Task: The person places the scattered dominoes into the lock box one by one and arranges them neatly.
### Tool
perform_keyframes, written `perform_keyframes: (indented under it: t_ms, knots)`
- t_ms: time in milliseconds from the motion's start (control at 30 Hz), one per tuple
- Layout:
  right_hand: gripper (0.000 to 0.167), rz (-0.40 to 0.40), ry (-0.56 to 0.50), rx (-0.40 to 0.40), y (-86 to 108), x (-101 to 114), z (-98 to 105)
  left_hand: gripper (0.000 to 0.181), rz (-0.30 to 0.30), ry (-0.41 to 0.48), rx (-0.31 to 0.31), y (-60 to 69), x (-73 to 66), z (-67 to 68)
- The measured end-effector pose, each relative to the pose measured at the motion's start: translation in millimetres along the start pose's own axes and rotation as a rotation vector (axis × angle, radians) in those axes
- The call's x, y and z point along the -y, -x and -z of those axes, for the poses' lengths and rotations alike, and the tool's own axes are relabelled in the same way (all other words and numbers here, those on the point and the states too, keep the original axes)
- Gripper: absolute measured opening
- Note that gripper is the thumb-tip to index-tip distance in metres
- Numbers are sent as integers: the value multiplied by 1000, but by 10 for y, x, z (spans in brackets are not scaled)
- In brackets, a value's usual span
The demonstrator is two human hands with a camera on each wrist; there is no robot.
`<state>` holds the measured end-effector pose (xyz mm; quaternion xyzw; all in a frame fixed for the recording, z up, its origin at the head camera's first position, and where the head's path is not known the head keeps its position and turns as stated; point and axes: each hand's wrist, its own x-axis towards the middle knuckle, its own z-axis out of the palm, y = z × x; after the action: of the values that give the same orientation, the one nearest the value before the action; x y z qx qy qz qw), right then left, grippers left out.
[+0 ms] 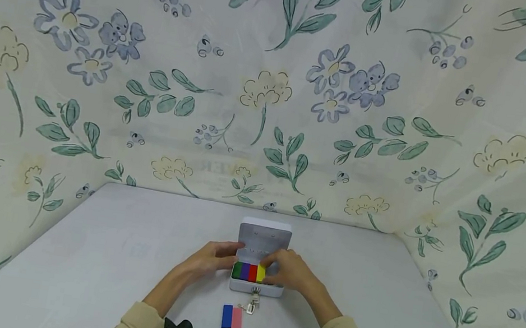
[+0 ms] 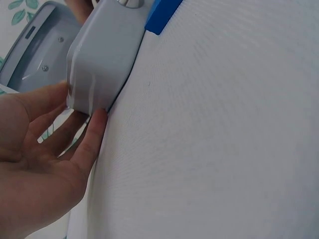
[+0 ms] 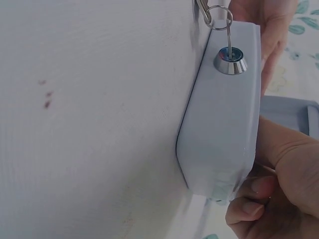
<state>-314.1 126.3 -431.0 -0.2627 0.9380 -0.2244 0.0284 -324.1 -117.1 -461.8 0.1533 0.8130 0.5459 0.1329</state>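
A small light-grey metal cash box (image 1: pixel 245 286) stands on the table with its lid (image 1: pixel 264 237) raised. Inside lie green (image 1: pixel 237 270), purple (image 1: pixel 245 271), red (image 1: pixel 253 272) and yellow (image 1: pixel 261 272) blocks in a row. My left hand (image 1: pixel 213 257) touches the box's left end with extended fingers (image 2: pixel 92 137). Reaching in from the right, my right hand (image 1: pixel 289 270) pinches the yellow block between thumb and forefinger; its fingertips inside are hidden in the right wrist view. There, its other fingers (image 3: pixel 249 204) curl beside the box wall.
A key on a ring (image 3: pixel 219 17) sits in the front lock (image 3: pixel 230 60). In front of the box, a blue block (image 1: pixel 227 317) and a pink block (image 1: pixel 237 320) lie side by side on the white table (image 1: pixel 126 257). Floral cloth (image 1: pixel 228 125) hangs behind.
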Motion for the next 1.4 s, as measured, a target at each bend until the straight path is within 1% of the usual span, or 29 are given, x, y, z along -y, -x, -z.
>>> perform_keyframes:
  t_ms: [300, 633, 900, 1400]
  knots:
    - [31, -36, 22, -4, 17, 43, 8, 45, 1, -3, -3, -5, 3, -6]
    - [30, -33, 42, -17, 29, 79, -8, 46, -5, -2, 1, -17, 24, 0]
    - [31, -53, 66, -18, 14, 50, -47, 46, -9, 4, 11, -31, 35, 11]
    - [33, -44, 73, -24, 6, 32, -57, 46, -12, 15, 8, -20, 34, 7]
